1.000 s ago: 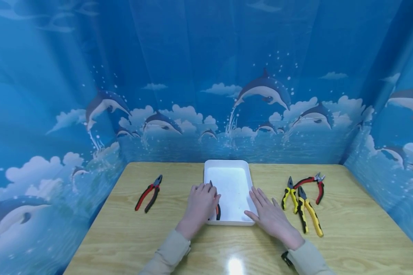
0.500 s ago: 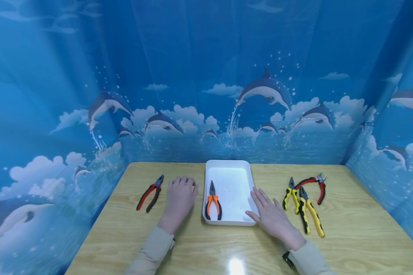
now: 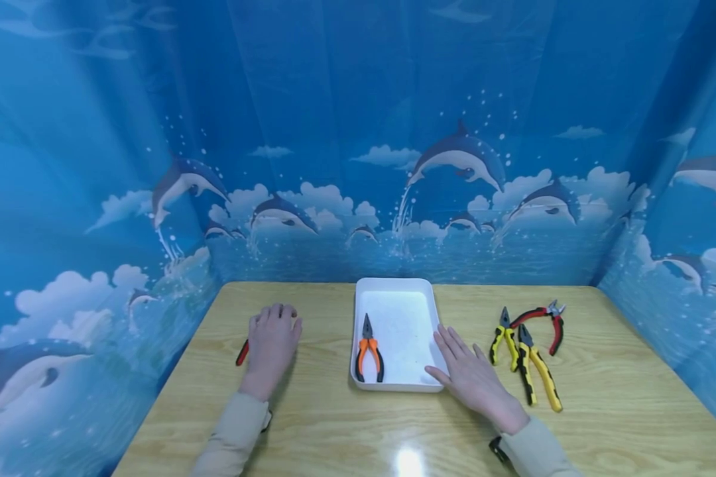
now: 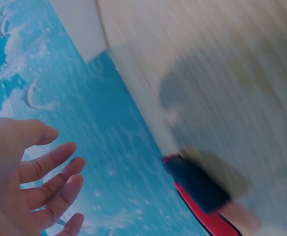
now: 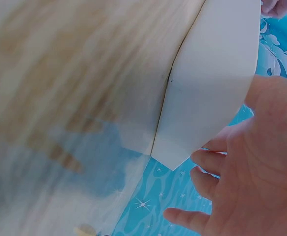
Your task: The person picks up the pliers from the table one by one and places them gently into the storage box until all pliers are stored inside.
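Observation:
My left hand (image 3: 272, 341) is over the red and black pliers (image 3: 242, 353), hiding most of them in the head view. In the left wrist view its fingers (image 4: 52, 189) are loosely bent and apart, with nothing between them, and the pliers (image 4: 197, 187) lie off to one side on the table. My right hand (image 3: 474, 377) has its fingers stretched out against the right side of the white tray (image 3: 394, 285); the right wrist view shows those fingers at the tray's outer wall (image 5: 207, 83). Inside the tray, at its left, lie orange and black long-nose pliers (image 3: 369, 346).
Right of my right hand lie smaller yellow and black pliers (image 3: 504, 334), larger yellow and black pliers (image 3: 537, 368) and red-handled cutters (image 3: 555, 328), close together. A blue dolphin-print curtain (image 3: 346, 132) stands behind the wooden table (image 3: 334, 430).
My left hand let go of the orange pliers in the tray, then moved left to the red and black pliers. My right hand stayed at the tray's side.

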`<state>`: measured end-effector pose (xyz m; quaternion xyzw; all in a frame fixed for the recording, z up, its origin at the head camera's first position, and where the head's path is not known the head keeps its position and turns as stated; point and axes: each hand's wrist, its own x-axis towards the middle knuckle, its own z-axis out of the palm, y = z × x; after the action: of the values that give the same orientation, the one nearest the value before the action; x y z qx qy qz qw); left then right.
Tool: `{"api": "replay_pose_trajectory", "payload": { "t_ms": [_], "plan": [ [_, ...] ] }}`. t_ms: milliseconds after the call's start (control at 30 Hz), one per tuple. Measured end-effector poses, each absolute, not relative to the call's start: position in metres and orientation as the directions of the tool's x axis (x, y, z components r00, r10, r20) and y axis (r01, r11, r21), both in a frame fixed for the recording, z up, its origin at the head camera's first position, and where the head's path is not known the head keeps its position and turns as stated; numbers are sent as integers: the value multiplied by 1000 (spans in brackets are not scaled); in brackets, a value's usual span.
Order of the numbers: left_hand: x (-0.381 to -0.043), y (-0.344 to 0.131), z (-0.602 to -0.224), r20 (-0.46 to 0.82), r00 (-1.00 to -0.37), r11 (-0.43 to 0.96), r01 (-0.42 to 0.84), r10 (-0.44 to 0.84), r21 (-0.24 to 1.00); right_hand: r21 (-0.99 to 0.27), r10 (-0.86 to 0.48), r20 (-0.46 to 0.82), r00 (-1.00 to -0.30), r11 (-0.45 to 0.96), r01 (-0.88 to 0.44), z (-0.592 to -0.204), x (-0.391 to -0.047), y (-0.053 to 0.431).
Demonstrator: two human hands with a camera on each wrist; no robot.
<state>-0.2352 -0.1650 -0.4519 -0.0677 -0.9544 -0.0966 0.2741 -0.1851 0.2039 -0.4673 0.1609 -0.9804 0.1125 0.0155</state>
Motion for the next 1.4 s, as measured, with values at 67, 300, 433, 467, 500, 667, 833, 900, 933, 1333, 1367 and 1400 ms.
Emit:
{"api": "replay_pose_trajectory", "payload": {
  "t_ms": [67,300,433,467,500,667,833,900,933,1333,1367,1400],
  "plan": [
    [-235,-173,-455,539,-840,975,166,62,146,-211,-313,67,-947,923,-320,-468,-185,204],
    [-234,-197,-465,535,-844,983,123,32,134,-206,-308,70,-949,926,-316,-470,-186,205],
    [-233,-208,-471,536,-843,989,105,33,104,-208,-309,72,-948,925,-317,-471,-186,204],
    [-233,-210,-471,522,-852,991,96,31,97,-208,-309,72,-948,925,-317,-471,-186,205],
    [-232,-212,-472,503,-864,992,86,28,92,-207,-308,71,-949,926,-316,-471,-186,205],
    [-229,-220,-470,311,-950,996,32,7,77,-210,-307,68,-949,926,-315,-470,-186,204],
    [-229,-223,-468,210,-978,997,24,8,78,-216,-308,65,-949,924,-315,-470,-186,203],
    [-229,-224,-468,208,-978,997,21,6,72,-220,-311,63,-948,923,-317,-469,-185,203],
    [-230,-224,-468,206,-979,998,20,6,66,-221,-310,62,-949,922,-316,-469,-185,202],
    [-229,-217,-469,262,-965,1000,27,23,14,-219,-304,57,-951,926,-309,-468,-186,202],
    [-229,-216,-469,260,-965,999,28,23,17,-218,-302,55,-952,927,-307,-468,-186,202],
    [-229,-215,-470,257,-966,999,29,23,18,-219,-301,54,-952,927,-306,-467,-186,202]
  ]
}}
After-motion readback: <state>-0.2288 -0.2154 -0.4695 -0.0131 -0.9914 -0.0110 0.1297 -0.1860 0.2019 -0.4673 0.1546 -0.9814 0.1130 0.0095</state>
